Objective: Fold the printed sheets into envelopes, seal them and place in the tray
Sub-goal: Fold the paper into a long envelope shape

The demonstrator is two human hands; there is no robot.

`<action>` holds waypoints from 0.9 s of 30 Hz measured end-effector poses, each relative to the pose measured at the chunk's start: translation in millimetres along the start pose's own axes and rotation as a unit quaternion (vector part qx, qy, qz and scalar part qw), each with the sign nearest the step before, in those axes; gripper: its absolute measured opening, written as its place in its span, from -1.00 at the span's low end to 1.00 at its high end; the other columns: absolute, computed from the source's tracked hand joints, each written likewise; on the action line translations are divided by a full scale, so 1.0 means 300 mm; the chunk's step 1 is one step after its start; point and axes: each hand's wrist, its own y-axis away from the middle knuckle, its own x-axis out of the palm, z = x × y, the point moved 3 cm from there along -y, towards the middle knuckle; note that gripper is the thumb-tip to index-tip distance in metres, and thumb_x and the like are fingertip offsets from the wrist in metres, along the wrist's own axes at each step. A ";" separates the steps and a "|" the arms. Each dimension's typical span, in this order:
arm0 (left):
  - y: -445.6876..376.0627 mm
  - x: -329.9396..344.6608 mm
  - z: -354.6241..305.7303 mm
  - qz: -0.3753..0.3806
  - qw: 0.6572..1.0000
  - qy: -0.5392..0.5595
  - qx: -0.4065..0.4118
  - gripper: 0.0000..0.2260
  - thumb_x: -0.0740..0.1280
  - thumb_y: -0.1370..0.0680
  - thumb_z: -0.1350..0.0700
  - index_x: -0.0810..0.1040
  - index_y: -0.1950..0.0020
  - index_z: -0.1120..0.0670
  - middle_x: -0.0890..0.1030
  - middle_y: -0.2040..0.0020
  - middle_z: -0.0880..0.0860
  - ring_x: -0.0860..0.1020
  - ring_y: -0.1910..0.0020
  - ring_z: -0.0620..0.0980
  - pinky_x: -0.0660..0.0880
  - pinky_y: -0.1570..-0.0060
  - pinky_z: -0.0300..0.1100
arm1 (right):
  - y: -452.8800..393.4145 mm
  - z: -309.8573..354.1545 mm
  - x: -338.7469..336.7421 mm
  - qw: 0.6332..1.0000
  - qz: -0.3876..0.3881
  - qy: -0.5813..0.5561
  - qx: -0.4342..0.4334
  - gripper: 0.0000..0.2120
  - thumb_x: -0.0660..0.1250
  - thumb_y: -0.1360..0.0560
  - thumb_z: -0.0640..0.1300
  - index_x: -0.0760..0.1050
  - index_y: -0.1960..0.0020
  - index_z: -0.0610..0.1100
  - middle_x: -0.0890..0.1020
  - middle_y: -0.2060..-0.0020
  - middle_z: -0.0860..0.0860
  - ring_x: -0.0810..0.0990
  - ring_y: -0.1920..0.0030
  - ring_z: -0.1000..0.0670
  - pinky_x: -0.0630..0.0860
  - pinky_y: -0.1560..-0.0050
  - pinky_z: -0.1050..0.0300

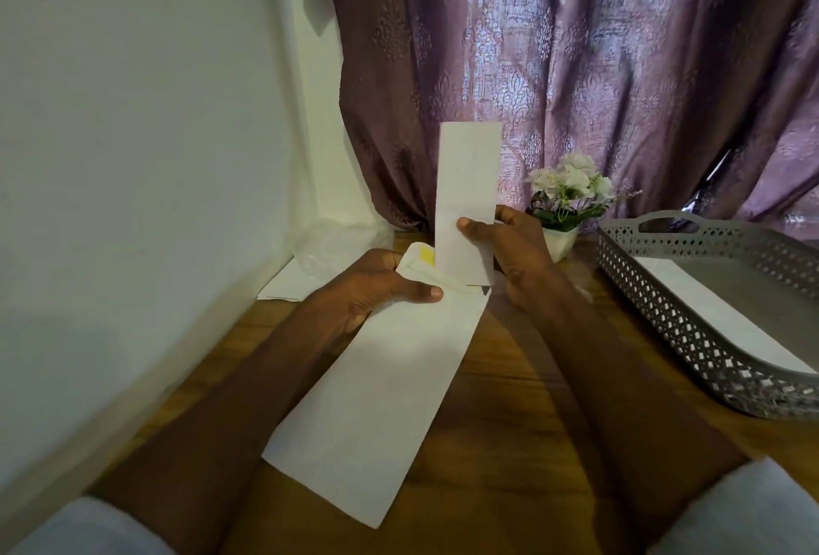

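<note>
The right hand [509,251] pinches the folded sheet [467,200] upright, its lower end entering the envelope [385,399]. The left hand [376,288] grips the envelope's mouth. No readable writing.

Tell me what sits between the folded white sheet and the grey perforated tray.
In the head view, the right hand gripping the folded white sheet, then a small white pot of white flowers, before the grey perforated tray.

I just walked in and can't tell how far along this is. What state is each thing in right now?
Folded sheet: upright, pinched by the right hand, lower end entering the envelope.
Envelope: flap open, unsealed, mouth held by the left hand.
Tray: on the table, one white envelope already lying inside.
Flower pot: standing upright by the curtain.
Spare papers: lying flat near the wall.
</note>
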 end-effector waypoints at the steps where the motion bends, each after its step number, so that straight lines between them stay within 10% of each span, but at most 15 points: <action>1: 0.005 0.004 -0.004 0.004 1.000 -0.004 0.001 -0.73 0.59 -0.47 0.05 0.60 -0.09 -0.05 0.70 -0.04 -0.10 0.66 -0.06 -0.07 0.62 0.00 -0.24 | -0.002 -0.007 0.002 1.000 -0.003 -0.011 0.011 -0.68 0.55 -0.46 -0.23 0.61 -0.19 -0.20 0.73 -0.02 -0.09 0.72 0.02 -0.13 0.69 0.24 0.10; 5: 0.015 0.010 -0.017 0.000 1.000 0.005 0.009 -0.78 0.57 -0.50 0.09 0.59 -0.05 -0.07 0.67 0.06 -0.17 0.64 0.06 -0.15 0.54 0.29 -0.45 | -0.018 -0.034 0.008 0.999 -0.003 0.007 0.037 -0.70 0.57 -0.44 -0.17 0.62 -0.14 -0.15 0.74 -0.02 -0.09 0.71 -0.04 -0.23 0.65 -0.09 -0.30; 14: 0.019 0.017 -0.022 -0.011 1.000 0.009 0.006 -0.79 0.55 -0.51 0.06 0.56 -0.01 -0.11 0.64 0.10 -0.23 0.62 0.11 -0.20 0.49 0.37 -0.50 | -0.021 -0.045 0.011 0.998 0.006 0.011 0.058 -0.69 0.59 -0.42 -0.11 0.62 -0.11 -0.14 0.75 0.02 -0.10 0.72 -0.03 -0.24 0.64 -0.10 -0.33; 21: 0.015 0.008 -0.023 -0.014 0.999 0.050 0.005 -0.82 0.55 -0.51 0.14 0.63 -0.03 -0.05 0.70 0.07 -0.15 0.66 0.06 -0.17 0.58 0.17 -0.36 | -0.008 -0.048 -0.006 0.995 0.028 0.077 0.059 -0.65 0.56 -0.46 -0.20 0.61 -0.21 -0.18 0.73 -0.05 -0.09 0.72 -0.02 -0.14 0.57 0.40 0.20; 27: 0.027 -0.020 -0.007 -0.025 0.993 0.110 -0.036 -0.80 0.57 -0.47 0.17 0.69 -0.08 0.08 0.77 -0.03 0.07 0.73 -0.03 0.11 0.64 -0.14 0.00 | -0.013 -0.047 -0.009 0.987 0.063 0.118 0.084 -0.65 0.59 -0.43 -0.13 0.63 -0.16 -0.20 0.75 0.00 -0.11 0.70 0.12 -0.10 0.59 0.23 0.12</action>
